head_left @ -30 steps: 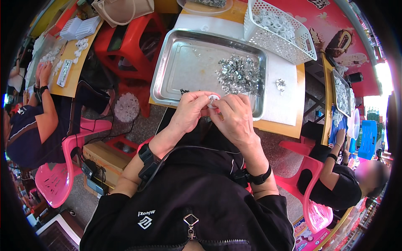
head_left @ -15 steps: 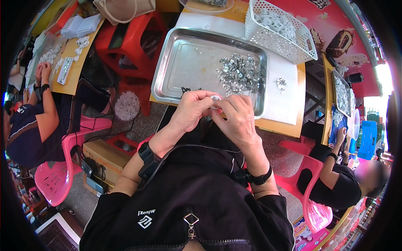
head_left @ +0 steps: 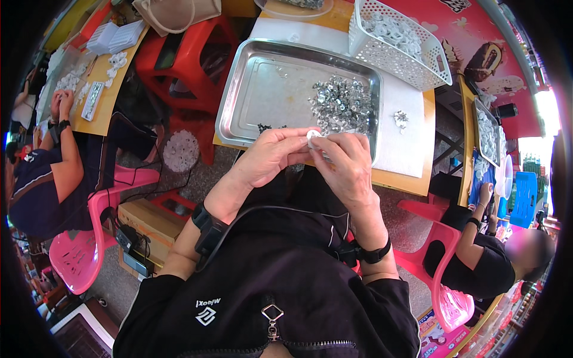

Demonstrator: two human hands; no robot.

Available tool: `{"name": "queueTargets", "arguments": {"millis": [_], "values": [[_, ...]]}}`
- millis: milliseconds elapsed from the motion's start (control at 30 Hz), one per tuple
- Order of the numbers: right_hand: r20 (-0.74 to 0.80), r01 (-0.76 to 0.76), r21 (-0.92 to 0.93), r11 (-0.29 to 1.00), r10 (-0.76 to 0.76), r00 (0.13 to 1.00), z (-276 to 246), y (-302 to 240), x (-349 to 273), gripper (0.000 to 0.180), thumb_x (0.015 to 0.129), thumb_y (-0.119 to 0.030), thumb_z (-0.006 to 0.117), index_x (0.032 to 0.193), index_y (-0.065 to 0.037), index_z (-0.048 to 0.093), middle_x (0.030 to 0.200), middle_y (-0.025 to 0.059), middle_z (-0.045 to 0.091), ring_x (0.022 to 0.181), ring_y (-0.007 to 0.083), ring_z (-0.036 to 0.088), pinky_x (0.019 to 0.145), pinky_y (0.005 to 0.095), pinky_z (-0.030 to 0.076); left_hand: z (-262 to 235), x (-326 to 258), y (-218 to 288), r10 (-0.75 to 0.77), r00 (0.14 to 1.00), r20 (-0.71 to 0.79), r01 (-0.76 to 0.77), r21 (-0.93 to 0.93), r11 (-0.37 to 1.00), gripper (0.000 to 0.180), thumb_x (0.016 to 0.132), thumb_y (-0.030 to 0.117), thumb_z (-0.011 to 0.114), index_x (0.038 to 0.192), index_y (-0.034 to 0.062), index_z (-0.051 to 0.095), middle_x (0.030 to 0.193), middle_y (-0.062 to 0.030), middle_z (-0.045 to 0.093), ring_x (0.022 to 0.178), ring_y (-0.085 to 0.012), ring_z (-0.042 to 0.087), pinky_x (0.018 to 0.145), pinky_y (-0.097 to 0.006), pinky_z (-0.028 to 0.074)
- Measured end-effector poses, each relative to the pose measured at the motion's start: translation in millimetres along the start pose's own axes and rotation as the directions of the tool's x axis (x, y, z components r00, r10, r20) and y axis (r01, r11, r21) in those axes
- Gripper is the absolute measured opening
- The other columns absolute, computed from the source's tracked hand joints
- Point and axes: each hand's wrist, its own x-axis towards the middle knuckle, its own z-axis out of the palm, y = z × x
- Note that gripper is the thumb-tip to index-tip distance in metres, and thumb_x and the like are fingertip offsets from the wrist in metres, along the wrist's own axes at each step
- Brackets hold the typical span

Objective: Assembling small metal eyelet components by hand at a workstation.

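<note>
White round part (head_left: 313,136) sits pinched between my left hand (head_left: 271,156) and right hand (head_left: 346,164), both closed on it, just below the steel tray (head_left: 262,95) of metal pieces (head_left: 341,104).

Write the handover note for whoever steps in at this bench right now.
Left hand and right hand: together at the table's near edge, both pinching one small white part.
Metal tray: heap of small silver pieces at its right end, few dark bits near the front rim.
White basket behind holds pale parts.
Done: cannot tell.
Left: the heap.
</note>
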Motion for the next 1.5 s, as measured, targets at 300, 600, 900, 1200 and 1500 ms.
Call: {"name": "queueTargets", "arguments": {"millis": [300, 600, 900, 1200, 1500], "values": [[-0.017, 0.043, -0.023, 0.999, -0.043, 0.999, -1, 2, 3, 0.032, 0.071, -0.007, 0.076, 0.101, -0.011, 0.067, 0.083, -0.0012, 0.058, 0.076, 0.0157, 0.058, 0.074, 0.0329, 0.041, -4, 2, -1, 0.024, 0.999, 0.040, -0.023, -0.030, 0.999, 0.039, 0.099, 0.016, 0.051, 0.131, -0.0069, 0.049, 0.120, -0.0130, 0.060, 0.109, -0.0174, 0.060, 0.096, -0.033, 0.050], [0.029, 0.013, 0.032, 0.999, -0.014, 0.999, 8, 1, -4, 0.031, 0.072, -0.008, 0.076, 0.102, -0.010, 0.067, 0.084, -0.0009, 0.058, 0.077, 0.0159, 0.058, 0.074, 0.0330, 0.041, -18, 0, -12, -0.002, 1.000, -0.016, 0.002, -0.011, 1.000, 0.039, 0.100, 0.014, 0.049, 0.130, -0.0099, 0.047, 0.119, -0.0158, 0.059, 0.106, -0.0182, 0.061, 0.095, -0.031, 0.051], [-0.030, 0.029, 0.027, 0.999, -0.028, 0.999, 17, 0, -1, 0.032, 0.071, -0.009, 0.077, 0.101, -0.011, 0.068, 0.086, 0.0000, 0.059, 0.078, 0.0170, 0.059, 0.076, 0.0335, 0.042, -19, -1, -6, 0.033, 0.999, -0.018, -0.033, 0.040, 0.999, 0.037, 0.100, 0.017, 0.050, 0.128, -0.0068, 0.052, 0.117, -0.0140, 0.061, 0.104, -0.0184, 0.062, 0.094, -0.033, 0.052], [0.266, -0.442, 0.461, 0.770, 0.355, 0.896, 26, 7, 49, 0.026, 0.083, -0.010, 0.067, 0.108, -0.004, 0.067, 0.084, 0.0101, 0.062, 0.075, 0.0245, 0.061, 0.069, 0.0329, 0.049, -65, -20, 47, 0.340, 0.897, -0.281, -0.358, -0.011, 0.934, 0.036, 0.095, 0.017, 0.053, 0.122, -0.0057, 0.055, 0.112, -0.0152, 0.064, 0.097, -0.0237, 0.065, 0.089, -0.034, 0.053], [0.433, -0.190, 0.196, 0.962, 0.088, 0.897, 101, 5, 57, 0.011, 0.083, -0.014, 0.064, 0.088, -0.005, 0.067, 0.086, 0.0124, 0.062, 0.082, 0.0336, 0.063, 0.073, 0.0412, 0.051, -94, -50, 54, 0.374, 0.842, -0.388, -0.461, -0.162, 0.872, 0.031, 0.094, 0.016, 0.052, 0.119, -0.0023, 0.053, 0.107, -0.0155, 0.064, 0.095, -0.0230, 0.066, 0.086, -0.034, 0.054]]}}
